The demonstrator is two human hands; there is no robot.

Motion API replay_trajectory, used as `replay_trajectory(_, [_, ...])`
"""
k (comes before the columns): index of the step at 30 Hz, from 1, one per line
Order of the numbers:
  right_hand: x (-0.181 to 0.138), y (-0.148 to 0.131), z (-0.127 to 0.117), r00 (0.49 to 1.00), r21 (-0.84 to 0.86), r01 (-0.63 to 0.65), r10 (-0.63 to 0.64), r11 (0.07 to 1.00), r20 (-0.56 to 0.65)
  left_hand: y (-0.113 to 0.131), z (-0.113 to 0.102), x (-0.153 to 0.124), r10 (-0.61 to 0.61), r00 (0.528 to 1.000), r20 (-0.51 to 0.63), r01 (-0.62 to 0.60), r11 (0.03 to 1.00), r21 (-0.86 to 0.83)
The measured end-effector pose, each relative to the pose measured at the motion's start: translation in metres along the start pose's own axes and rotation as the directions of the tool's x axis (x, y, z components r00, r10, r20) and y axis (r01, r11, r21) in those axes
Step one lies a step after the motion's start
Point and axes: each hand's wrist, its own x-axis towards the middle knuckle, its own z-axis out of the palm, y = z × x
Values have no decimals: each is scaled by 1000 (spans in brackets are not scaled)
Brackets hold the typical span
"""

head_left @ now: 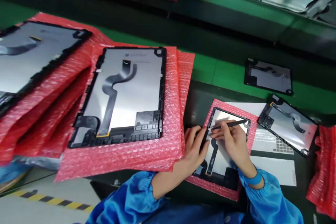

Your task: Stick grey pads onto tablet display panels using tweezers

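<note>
A tablet display panel [223, 161] lies face down on a red bubble-wrap sheet [220, 190] in front of me, its silvery back and dark flat cable showing. My left hand [195, 147] grips the panel's black left edge, fingers bent over the frame. Between the fingertips of my right hand [232, 140] is a pair of black tweezers [233, 124], held nearly level over the panel. The tips point left, close to the frame edge by my left fingers. Whether they touch anything is too small to tell.
Left of my hands, a larger-looking panel [133, 94] rests on stacked red bubble-wrap bags [173, 112], with another panel [52, 52] beyond. Two more panels, one dark [270, 77] and one tilted [288, 120], lie right. White sheets [275, 169] and red bags [325, 168] sit nearby.
</note>
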Motion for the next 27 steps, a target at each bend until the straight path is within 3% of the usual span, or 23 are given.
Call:
replay_trajectory(6, [1, 0, -2, 998, -62, -29, 25, 998, -63, 4, -1, 2, -48, 999, 18, 49, 998, -31])
replay_trajectory(18, [2, -2, -3, 998, -91, -54, 50, 994, -44, 2, 2, -1, -63, 998, 27, 64, 997, -43])
replay_trajectory(27, [3, 1, -2, 999, -87, -45, 44, 995, -15, 7, -7, 5, -20, 992, 128, 10, 997, 76])
